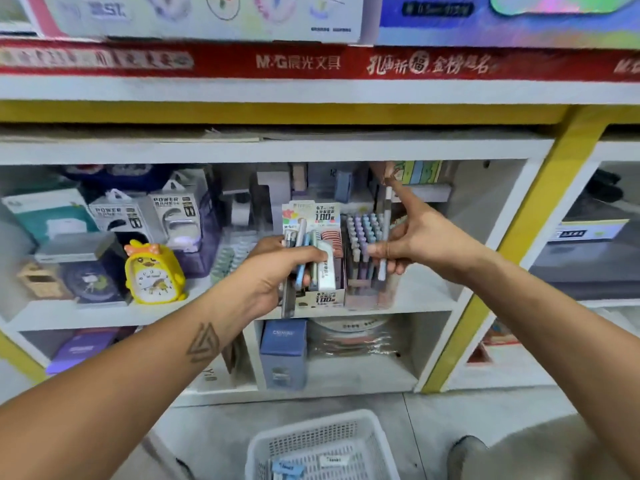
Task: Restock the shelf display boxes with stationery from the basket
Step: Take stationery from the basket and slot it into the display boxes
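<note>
We are holding a bunch of pens in our left hand, fingers curled round it, in front of the display box on the shelf. Our right hand is pinching one pen upright over the clear pen holder, index finger pointing up. The yellow clock and power bank packs are sitting left of the box. The basket is lying on the floor below, with a few items inside.
</note>
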The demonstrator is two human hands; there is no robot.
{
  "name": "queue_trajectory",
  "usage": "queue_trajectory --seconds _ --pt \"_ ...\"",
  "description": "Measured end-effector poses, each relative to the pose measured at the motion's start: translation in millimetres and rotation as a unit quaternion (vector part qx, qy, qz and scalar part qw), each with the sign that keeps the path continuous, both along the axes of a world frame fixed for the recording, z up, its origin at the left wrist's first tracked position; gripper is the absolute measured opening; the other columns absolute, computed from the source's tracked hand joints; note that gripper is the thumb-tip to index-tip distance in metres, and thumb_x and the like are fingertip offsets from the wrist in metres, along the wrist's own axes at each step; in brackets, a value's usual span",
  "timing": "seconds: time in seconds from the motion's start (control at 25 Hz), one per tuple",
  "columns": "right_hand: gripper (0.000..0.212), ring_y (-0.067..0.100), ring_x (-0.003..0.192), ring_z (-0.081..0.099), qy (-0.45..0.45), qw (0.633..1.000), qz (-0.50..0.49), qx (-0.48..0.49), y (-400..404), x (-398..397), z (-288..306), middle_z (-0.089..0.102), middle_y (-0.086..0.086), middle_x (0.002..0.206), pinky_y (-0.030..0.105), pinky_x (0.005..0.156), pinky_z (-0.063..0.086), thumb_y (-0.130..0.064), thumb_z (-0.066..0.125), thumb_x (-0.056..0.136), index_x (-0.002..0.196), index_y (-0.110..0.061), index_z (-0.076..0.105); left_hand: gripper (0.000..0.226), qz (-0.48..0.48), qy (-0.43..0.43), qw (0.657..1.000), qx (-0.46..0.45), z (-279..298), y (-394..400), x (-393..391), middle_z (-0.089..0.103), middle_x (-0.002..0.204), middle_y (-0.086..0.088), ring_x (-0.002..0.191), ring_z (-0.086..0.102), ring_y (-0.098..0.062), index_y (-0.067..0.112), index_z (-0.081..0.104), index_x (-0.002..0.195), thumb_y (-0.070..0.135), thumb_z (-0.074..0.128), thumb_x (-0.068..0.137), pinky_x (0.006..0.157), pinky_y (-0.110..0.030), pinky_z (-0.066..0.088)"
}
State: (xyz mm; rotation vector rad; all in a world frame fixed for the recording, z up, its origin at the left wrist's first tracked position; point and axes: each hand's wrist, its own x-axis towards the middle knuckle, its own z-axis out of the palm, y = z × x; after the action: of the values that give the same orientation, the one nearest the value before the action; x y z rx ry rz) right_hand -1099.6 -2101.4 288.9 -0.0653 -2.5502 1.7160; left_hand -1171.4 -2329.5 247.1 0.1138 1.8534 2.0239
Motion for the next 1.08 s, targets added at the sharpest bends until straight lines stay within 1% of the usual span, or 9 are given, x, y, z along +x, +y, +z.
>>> queue_trajectory --seconds 0.04,0.12,0.24,0.36,0.52,0.72,0.84,0.96,1.08 --pt "0.110 0.027 0.050 0.066 0.016 0.999 -0.024 0.016 5.6 -3.9 0.6 0.070 0.018 0.061 0.031 0.048 0.054 -0.005 0.081 0.082 0.157 -0.041 0.008 0.041 0.004 -0.011 1.000 0.006 -1.3 4.4 -2.1 0.071 0.071 -0.011 0.042 0.054 -0.014 -0.003 0.067 0.103 0.003 0.084 0.066 0.042 -0.023 0.046" --pt "0.081 0.030 0.051 0.067 0.074 0.994 -0.069 0.048 13.0 -10.1 -1.6 0.070 0.017 0.062 0.037 0.051 0.055 -0.012 0.076 0.088 0.150 -0.033 0.028 0.046 0.018 -0.026 0.999 0.015 -3.9 14.9 -5.2 0.067 0.066 -0.009 0.041 0.052 -0.015 -0.004 0.063 0.106 0.003 0.085 0.065 0.044 -0.024 0.045" --pt "0.040 0.025 0.057 0.068 0.171 0.970 -0.100 0.137 16.1 -14.7 -13.9 0.069 0.010 0.064 0.049 0.060 0.060 -0.018 0.068 0.095 0.128 -0.026 0.049 0.035 0.027 -0.042 0.999 0.022 -2.7 29.7 -4.8 0.065 0.060 -0.007 0.040 0.051 -0.016 -0.001 0.064 0.097 0.002 0.083 0.067 0.046 -0.024 0.043" --pt "0.019 0.014 0.065 0.069 0.187 0.938 -0.088 0.278 15.3 -13.8 -26.8 0.070 0.001 0.070 0.044 0.070 0.058 -0.018 0.064 0.098 0.116 -0.018 0.059 0.023 0.010 -0.042 0.999 0.017 -1.5 38.6 -1.5 0.066 0.063 -0.009 0.040 0.051 -0.016 0.001 0.067 0.087 0.001 0.082 0.070 0.043 -0.022 0.041" --pt "0.011 0.015 0.070 0.069 0.159 0.933 -0.073 0.314 16.6 -10.7 -33.1 0.070 0.004 0.077 0.042 0.071 0.059 -0.019 0.066 0.097 0.104 -0.011 0.067 0.019 0.013 -0.042 0.999 0.013 -2.3 40.7 -2.1 0.068 0.061 -0.006 0.040 0.052 -0.014 0.002 0.067 0.085 0.001 0.081 0.072 0.045 -0.022 0.043" --pt "0.009 0.013 0.073 0.066 0.135 0.926 -0.019 0.351 12.6 -8.9 -30.4 0.068 -0.003 0.076 0.040 0.072 0.057 -0.025 0.066 0.096 0.095 -0.015 0.067 0.022 0.024 -0.048 0.999 0.008 -4.4 39.3 -4.6 0.066 0.053 -0.001 0.040 0.053 -0.013 0.003 0.064 0.086 0.002 0.081 0.072 0.051 -0.026 0.046" --pt "0.006 0.008 0.072 0.065 0.138 0.922 0.005 0.362 12.7 -7.8 -28.7 0.068 -0.006 0.075 0.037 0.071 0.057 -0.023 0.068 0.095 0.093 -0.018 0.068 0.023 0.029 -0.050 0.998 0.016 -4.6 37.1 -5.0 0.066 0.055 -0.004 0.039 0.051 -0.014 0.005 0.061 0.084 0.000 0.080 0.072 0.049 -0.026 0.044" --pt "0.004 0.008 0.073 0.067 0.138 0.924 0.017 0.356 13.7 -6.3 -28.3 0.069 -0.008 0.076 0.037 0.072 0.057 -0.023 0.069 0.094 0.092 -0.020 0.068 0.041 0.030 -0.052 0.998 0.009 -5.9 33.4 -7.3 0.066 0.071 -0.011 0.042 0.052 -0.016 -0.002 0.061 0.104 0.001 0.082 0.070 0.047 -0.026 0.044" --pt "0.004 0.004 0.072 0.067 0.137 0.930 0.015 0.340 13.8 -5.2 -29.8 0.069 -0.010 0.076 0.036 0.072 0.058 -0.023 0.068 0.095 0.091 -0.022 0.068 0.058 0.029 -0.044 0.999 0.005 -7.1 31.3 -9.4 0.064 0.076 -0.013 0.043 0.052 -0.016 -0.008 0.057 0.120 0.002 0.083 0.069 0.046 -0.025 0.044"
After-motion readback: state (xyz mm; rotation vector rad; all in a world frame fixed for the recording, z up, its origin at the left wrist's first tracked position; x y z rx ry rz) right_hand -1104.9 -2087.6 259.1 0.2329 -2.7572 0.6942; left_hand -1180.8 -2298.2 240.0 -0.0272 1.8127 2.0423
